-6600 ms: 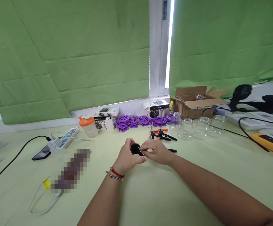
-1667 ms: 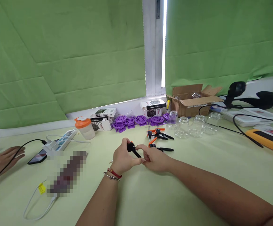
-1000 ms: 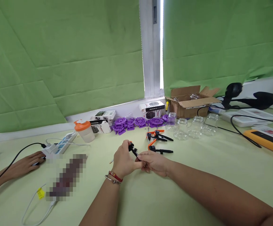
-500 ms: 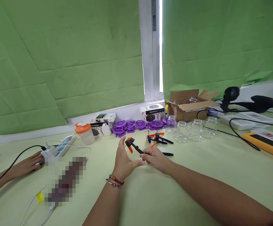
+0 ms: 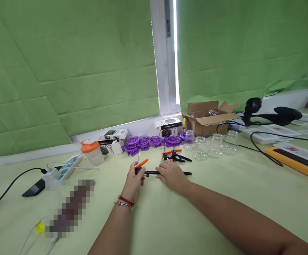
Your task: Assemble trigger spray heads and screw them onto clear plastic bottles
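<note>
My left hand is closed around the head of a black tool, which has a black rod, an orange lever and a thin metal pin pointing up. The rod runs roughly level to my right hand, whose fingers are closed over it. Past that hand a black handle end shows; whether it belongs to the held tool is hidden. Similar black and orange tools lie just behind my right hand.
Several purple wheel-like parts lie along the wall beside small boxes. Clear glass jars stand before an open cardboard box. At left are an orange-lidded bottle, power strip and cables.
The held tool has turned from a slant to nearly level. My left hand, spread before, has closed on its head. Another person's hand has left the power strip, and a dark device shows there.
</note>
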Available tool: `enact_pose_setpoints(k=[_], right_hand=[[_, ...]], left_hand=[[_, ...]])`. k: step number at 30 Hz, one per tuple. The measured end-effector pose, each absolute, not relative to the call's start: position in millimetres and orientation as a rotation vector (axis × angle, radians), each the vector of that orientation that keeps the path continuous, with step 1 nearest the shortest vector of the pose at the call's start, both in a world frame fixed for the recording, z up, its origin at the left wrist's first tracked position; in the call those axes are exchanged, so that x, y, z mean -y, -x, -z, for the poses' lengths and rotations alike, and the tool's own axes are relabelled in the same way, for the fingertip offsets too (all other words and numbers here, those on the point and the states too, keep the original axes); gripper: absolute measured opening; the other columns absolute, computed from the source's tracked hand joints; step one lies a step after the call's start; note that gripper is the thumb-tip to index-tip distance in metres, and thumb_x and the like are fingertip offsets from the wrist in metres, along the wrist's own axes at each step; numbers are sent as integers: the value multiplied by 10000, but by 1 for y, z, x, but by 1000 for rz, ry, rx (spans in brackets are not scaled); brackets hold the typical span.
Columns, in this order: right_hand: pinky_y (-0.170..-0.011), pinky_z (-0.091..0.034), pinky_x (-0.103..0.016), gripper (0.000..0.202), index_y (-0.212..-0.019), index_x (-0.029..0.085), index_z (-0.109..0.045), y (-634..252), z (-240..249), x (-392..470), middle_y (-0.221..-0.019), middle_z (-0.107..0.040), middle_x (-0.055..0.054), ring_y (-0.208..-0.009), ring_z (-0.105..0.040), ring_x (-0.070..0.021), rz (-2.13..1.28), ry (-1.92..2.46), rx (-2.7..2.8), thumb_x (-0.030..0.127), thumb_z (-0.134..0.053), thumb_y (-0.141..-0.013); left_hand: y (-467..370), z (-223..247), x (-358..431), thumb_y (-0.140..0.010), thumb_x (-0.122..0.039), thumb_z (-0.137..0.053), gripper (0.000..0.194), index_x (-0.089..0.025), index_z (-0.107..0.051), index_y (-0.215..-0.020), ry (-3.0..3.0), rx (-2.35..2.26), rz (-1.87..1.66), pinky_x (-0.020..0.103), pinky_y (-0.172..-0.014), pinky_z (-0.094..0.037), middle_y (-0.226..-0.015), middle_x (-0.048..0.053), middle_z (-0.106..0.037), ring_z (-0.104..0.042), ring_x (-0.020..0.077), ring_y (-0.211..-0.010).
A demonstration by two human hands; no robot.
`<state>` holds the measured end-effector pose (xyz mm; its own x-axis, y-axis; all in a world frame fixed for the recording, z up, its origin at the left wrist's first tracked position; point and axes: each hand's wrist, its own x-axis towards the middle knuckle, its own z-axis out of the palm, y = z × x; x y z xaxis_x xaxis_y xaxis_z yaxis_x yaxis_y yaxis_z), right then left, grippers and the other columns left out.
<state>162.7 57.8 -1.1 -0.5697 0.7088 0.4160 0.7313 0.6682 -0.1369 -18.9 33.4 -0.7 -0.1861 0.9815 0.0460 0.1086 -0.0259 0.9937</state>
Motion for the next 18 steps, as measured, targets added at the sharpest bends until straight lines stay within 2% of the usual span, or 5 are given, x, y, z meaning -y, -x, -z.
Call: enact_pose_setpoints(k=[4,7,12,15,18], right_hand=[[-768,-387,-326,546,-1009,174,-595,-193,-9,-72,-1003,-626,-82,-936,-547,-256,-128,1440,2306,461,-766,-577],[-691,-375,-287,442,-876,197,-616,-211,-11,-79,-897,-652,-37,-852,-579,-234,-358,1528,2434,383,-800,-519],[-627,-340,-254,281,-855,191,-623,-196,-3,-70,-895,-653,-42,-839,-582,-218,-389,1503,2472,341,-725,-642],[-660,-364,-276,306,-930,157,-613,-168,4,-62,-926,-647,-92,-857,-579,-233,-316,1464,2441,395,-637,-740],[-761,-382,-306,383,-1100,122,-557,-140,12,-64,-981,-639,-128,-923,-570,-250,-193,1389,2405,366,-577,-805]], left_hand=[[32,13,-43,-784,-485,-522,581,-217,-299,-1250,-1201,-1611,-1371,230,-481,-448,-868,39,-518,-513,108,-597],[43,23,-51,-775,-512,-523,608,-198,-312,-1250,-1220,-1778,-1313,287,-606,-487,-998,111,-566,-569,150,-711],[60,34,-61,-786,-528,-493,566,-173,-383,-1212,-1302,-2028,-1266,364,-779,-466,-1087,157,-595,-585,220,-893],[68,39,-65,-800,-510,-472,546,-168,-403,-1220,-1390,-2147,-1181,368,-835,-446,-1095,156,-598,-586,231,-940],[72,42,-68,-812,-472,-459,521,-142,-441,-1215,-1491,-2253,-1127,357,-896,-422,-1173,178,-545,-550,245,-1033]])
